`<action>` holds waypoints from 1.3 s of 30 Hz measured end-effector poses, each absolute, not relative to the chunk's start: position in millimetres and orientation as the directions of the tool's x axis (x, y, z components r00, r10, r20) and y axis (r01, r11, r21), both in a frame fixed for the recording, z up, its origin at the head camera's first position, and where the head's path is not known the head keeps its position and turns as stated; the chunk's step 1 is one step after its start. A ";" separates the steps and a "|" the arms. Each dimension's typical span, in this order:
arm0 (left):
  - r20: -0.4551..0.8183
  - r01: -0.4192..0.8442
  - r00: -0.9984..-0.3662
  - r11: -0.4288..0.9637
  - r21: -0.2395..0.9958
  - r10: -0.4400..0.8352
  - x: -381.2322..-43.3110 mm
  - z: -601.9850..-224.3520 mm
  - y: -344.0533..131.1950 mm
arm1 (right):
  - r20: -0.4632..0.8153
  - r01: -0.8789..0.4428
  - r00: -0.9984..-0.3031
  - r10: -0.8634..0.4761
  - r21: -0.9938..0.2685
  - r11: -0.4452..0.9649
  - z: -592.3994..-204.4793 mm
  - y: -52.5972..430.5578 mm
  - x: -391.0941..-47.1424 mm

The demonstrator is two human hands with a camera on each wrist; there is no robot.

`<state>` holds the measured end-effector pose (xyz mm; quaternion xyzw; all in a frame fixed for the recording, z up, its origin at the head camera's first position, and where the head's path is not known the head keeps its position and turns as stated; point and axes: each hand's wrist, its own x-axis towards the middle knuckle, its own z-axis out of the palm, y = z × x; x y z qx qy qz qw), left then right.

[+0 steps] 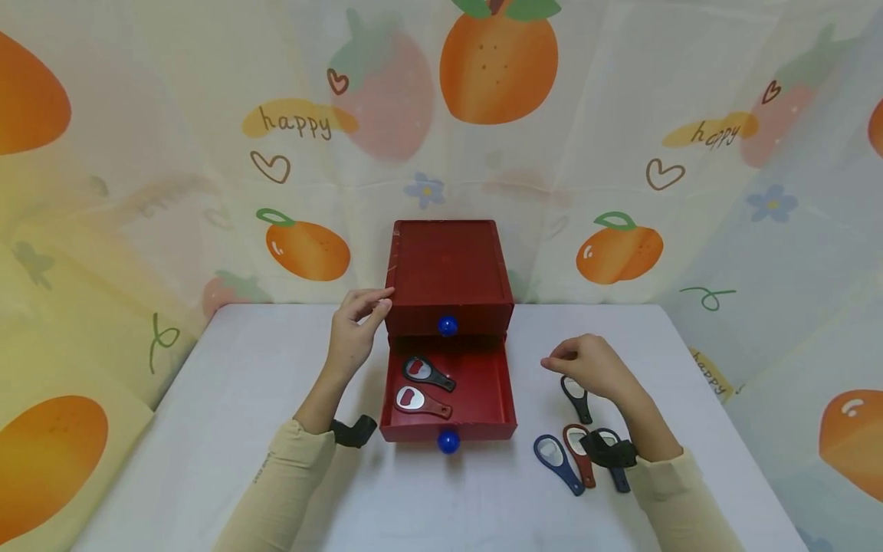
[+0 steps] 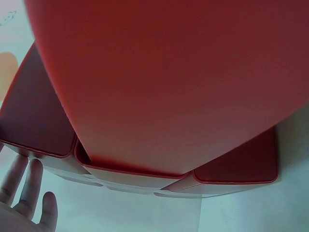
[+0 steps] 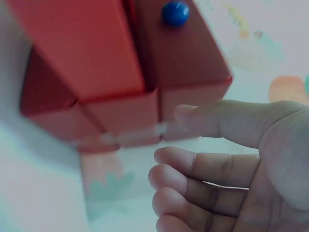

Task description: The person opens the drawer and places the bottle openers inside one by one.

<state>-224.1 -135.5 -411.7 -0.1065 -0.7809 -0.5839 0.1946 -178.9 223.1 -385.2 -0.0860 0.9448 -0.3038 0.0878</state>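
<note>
My left hand (image 1: 354,326) is at the left side of a red drawer cabinet (image 1: 444,261), fingertips right at its edge, holding nothing. Below the cabinet's upper blue knob (image 1: 448,326), a red drawer (image 1: 450,432) is pulled out. Inside lie a black bottle opener (image 1: 429,374) and a red bottle opener (image 1: 429,406). My right hand (image 1: 589,364) hovers to the right of the drawer, its fingers loosely bent with nothing between them. Just beneath it, a second black bottle opener (image 1: 579,404) lies on the table.
Nearer the table's front right lie a blue bottle opener (image 1: 560,464), another red one (image 1: 586,468) and a dark blue one (image 1: 620,479), partly covered by the right wrist's black camera (image 1: 608,451). A fruit-print cloth (image 1: 483,169) hangs behind the white table (image 1: 276,399).
</note>
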 end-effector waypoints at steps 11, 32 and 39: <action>0.445 0.415 -0.894 0.278 0.866 -0.052 -224.7 -411.9 -137.3 | -0.218 -0.011 -0.964 -0.153 -0.541 0.841 -416.7 252.4 -179.2; 0.449 0.421 -0.892 0.275 0.865 -0.048 -225.7 -411.7 -138.3 | -0.361 0.058 -0.930 -0.066 -0.323 0.945 -468.5 262.2 -141.9; 0.453 0.427 -0.891 0.265 0.865 -0.042 -226.2 -413.3 -137.9 | -0.428 0.039 -0.902 -0.062 -0.224 0.974 -474.1 251.6 -125.2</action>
